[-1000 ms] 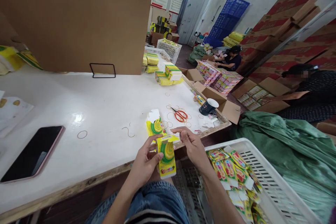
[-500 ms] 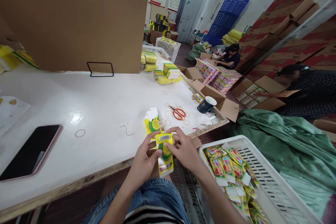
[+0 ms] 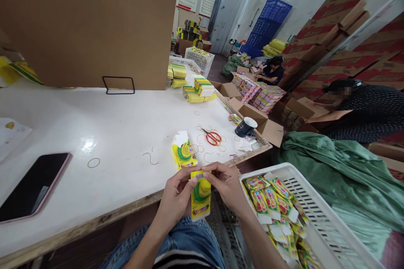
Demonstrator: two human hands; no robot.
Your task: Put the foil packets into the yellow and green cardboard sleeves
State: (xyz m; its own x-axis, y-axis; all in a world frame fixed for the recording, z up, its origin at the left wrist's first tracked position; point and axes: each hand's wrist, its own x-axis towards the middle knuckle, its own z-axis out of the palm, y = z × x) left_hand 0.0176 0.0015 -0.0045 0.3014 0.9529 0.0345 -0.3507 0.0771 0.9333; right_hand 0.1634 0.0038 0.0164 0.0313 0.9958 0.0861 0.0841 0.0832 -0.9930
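Note:
A flat yellow-and-green printed packet (image 3: pixel 201 197) hangs upright just past the table's front edge, its barcode end at the top. My left hand (image 3: pixel 178 191) pinches its upper left corner between thumb and fingers. At the upper right, my right hand (image 3: pixel 225 183) grips the same end, thumb on the front. Just beyond my hands, a small pile of similar yellow packets (image 3: pixel 184 153) with white flaps lies on the white table (image 3: pixel 120 134). What the fingers do behind the packet is hidden.
Red-handled scissors (image 3: pixel 213 137) lie among loose rubber bands, near a dark mug (image 3: pixel 246 127). A phone (image 3: pixel 34 185) rests at left. On my right stands a white basket (image 3: pixel 328 201) of packets. Bundled packets (image 3: pixel 198 90) sit farther back. Two people work beyond.
Both hands have shifted to the packet's top end, and the barcode there is now partly covered by my thumbs. The person at right has moved a hand out of the carton.

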